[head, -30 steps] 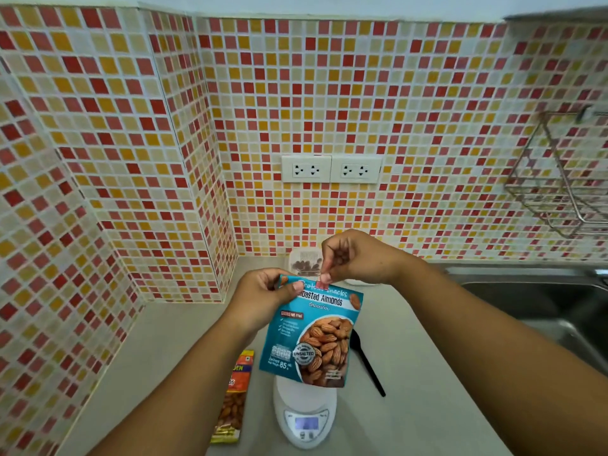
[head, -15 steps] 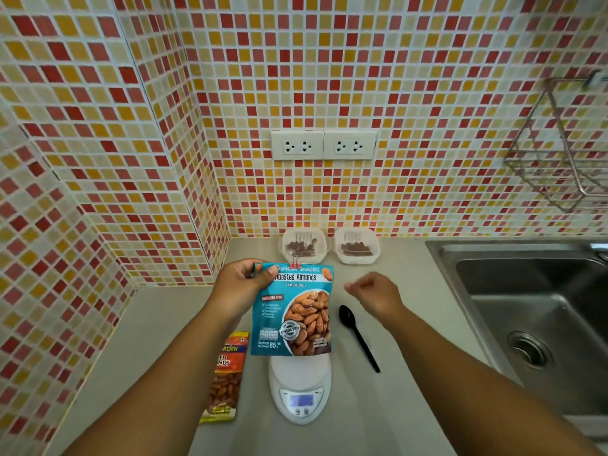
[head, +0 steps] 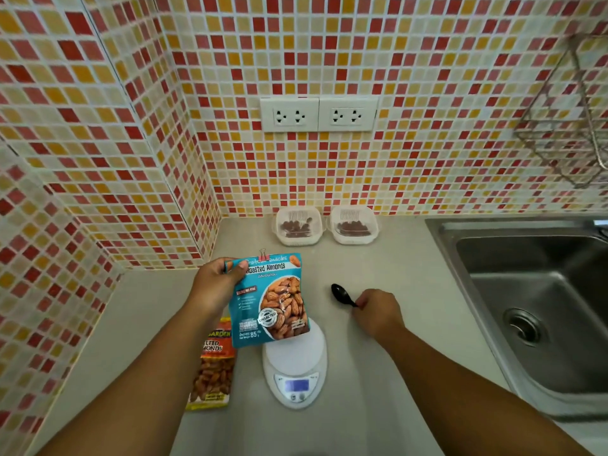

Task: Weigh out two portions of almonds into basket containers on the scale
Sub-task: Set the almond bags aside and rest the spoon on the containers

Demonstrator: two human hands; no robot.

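We hold the blue almond bag (head: 271,299) upright above the far edge of the scale (head: 295,363), our left hand (head: 218,281) pinching its top left corner, a binder clip (head: 262,255) closing the mouth. A moment ago our right hand (head: 375,312) was up at that clip; now it has dropped to the bench (head: 411,291) and its grip curls round the handle of the black spoon (head: 342,295), just right of the bag. Both basket containers, the left one (head: 297,227) and the right one (head: 353,225), sit far back against the tiled wall, each already holding almonds. We judge the weighing finished and the tidying begun. A second, orange almond bag (head: 214,366) lies flat left of the scale, and the sink (head: 526,307) is to the right.
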